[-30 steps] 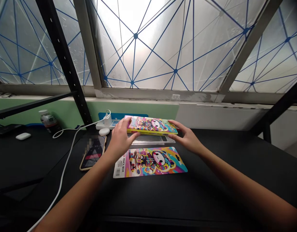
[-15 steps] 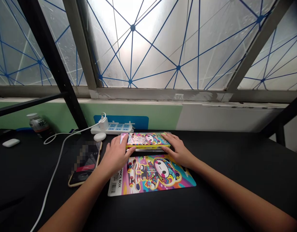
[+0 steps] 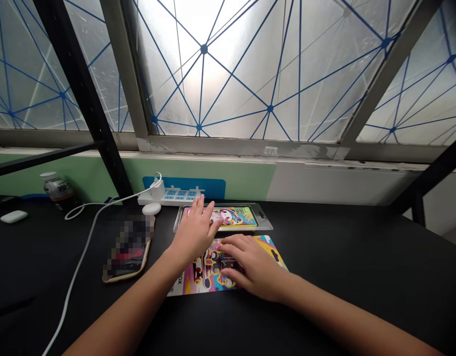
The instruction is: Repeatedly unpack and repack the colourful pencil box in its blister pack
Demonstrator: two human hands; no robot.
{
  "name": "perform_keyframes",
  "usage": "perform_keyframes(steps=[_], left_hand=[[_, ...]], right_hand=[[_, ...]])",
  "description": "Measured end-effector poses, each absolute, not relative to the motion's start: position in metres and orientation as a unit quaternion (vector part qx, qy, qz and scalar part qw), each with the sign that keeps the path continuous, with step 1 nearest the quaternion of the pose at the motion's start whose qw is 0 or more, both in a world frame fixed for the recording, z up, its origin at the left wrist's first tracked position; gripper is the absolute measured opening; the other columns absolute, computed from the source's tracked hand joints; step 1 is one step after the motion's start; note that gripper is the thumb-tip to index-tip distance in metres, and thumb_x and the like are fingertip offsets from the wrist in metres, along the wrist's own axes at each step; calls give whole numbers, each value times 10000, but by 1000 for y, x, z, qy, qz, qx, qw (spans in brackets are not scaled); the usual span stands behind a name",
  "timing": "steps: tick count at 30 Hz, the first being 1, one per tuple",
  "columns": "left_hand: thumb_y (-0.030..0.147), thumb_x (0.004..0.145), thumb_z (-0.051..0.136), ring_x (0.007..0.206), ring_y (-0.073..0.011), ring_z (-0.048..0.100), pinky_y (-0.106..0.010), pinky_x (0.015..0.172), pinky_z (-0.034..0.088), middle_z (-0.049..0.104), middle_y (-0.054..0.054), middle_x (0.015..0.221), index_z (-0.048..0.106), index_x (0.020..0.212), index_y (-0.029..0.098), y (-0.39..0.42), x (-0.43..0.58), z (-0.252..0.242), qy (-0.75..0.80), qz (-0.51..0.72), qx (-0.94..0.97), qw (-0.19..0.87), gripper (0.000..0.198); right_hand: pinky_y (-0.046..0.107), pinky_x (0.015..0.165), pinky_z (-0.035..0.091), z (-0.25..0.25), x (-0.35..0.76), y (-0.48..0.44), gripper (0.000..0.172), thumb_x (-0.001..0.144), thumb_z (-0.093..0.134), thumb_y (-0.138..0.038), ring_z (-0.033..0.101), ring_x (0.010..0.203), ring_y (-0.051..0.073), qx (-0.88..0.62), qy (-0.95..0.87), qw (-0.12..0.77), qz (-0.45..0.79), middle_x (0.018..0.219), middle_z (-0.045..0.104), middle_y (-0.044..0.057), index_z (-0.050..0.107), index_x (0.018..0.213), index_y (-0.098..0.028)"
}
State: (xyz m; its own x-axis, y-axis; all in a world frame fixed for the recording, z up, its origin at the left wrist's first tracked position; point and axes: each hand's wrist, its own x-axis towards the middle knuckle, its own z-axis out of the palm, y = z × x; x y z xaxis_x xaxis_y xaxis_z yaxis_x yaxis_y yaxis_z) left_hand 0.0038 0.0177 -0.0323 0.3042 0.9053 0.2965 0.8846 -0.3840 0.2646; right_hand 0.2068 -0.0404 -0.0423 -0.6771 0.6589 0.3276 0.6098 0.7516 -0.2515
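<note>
A colourful pencil box with a cartoon figure lies within a clear plastic blister tray toward the back of the table. Over its left end my left hand rests with fingers spread, hiding that part. Nearer to me lies a bright printed backing card with a matching cartoon and a label strip at its left. Above the card is my right hand, its fingers stretched out and apart, covering much of the picture. Whether it touches the card I cannot tell. Neither hand grips anything.
Left of my hands lies a phone on the black table. Behind it are a round white object and a white power strip with a trailing cable. A bottle and a white case sit farther left.
Both hands were on the ends of the pencil box. The right hand has come back over the card, and the left has shifted slightly right. More of the clear tray now shows around the box.
</note>
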Motion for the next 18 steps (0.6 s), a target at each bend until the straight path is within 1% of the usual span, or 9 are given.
perform_keyframes(steps=[2,4,6,8,11,13,14,16,18], left_hand=[[574,1003,303,1518,-344,123,-577,1153,232,175,-188,1638,359,1523,146,26,13,-32,554,183,811,53,676],[602,994,290,1517,-370,100,-639,1137,201,174,-195,1636,331,1538,156,35,18,-36,562,162,809,68,705],[621,986,282,1514,-386,95,-674,1132,151,201,-200,1628,342,1535,165,43,18,-41,570,145,806,62,716],[630,979,285,1511,-389,115,-669,1140,123,243,-194,1618,378,1521,179,48,15,-45,571,137,808,55,711],[632,977,282,1510,-384,128,-652,1146,129,262,-169,1618,391,1520,211,49,8,-48,567,132,811,53,695],[629,978,277,1508,-387,137,-650,1143,144,259,-168,1619,385,1525,215,48,4,-47,568,129,811,55,695],[629,977,279,1507,-388,142,-647,1143,147,258,-169,1619,388,1524,217,47,2,-46,568,126,811,56,693],[624,978,282,1507,-387,143,-642,1144,149,255,-162,1620,387,1526,236,45,-1,-45,570,120,811,55,680],[624,978,284,1510,-381,130,-638,1145,149,241,-137,1629,353,1539,284,44,-3,-45,571,115,811,51,659]], right_hand=[[501,1110,361,-46,199,-46,640,928,551,-565,422,1370,319,-375,-908,154,104,1492,483,156,477,1427,-172],[563,1165,259,-47,199,-48,799,893,542,-654,298,1449,358,-387,-905,116,129,1574,361,180,393,1490,-145],[579,1169,236,-48,202,-46,861,863,545,-700,294,1445,371,-391,-904,108,136,1574,356,186,378,1496,-141],[555,1131,306,-47,205,-45,812,846,575,-698,390,1371,363,-402,-897,130,126,1498,452,174,442,1441,-163],[472,981,440,-48,204,-43,551,871,612,-612,532,1144,307,-444,-873,175,96,1242,594,131,571,1228,-194],[430,881,465,-50,202,-42,380,901,609,-546,553,1005,271,-471,-859,186,78,1069,616,95,589,1060,-202],[416,843,464,-51,200,-42,331,911,604,-524,550,956,261,-479,-855,186,69,1007,613,81,578,994,-204],[392,789,452,-53,197,-44,289,923,595,-490,540,892,248,-488,-852,182,51,932,602,66,543,899,-207],[359,744,440,-52,196,-46,284,924,593,-476,540,847,233,-489,-851,186,45,901,600,61,515,865,-210]])
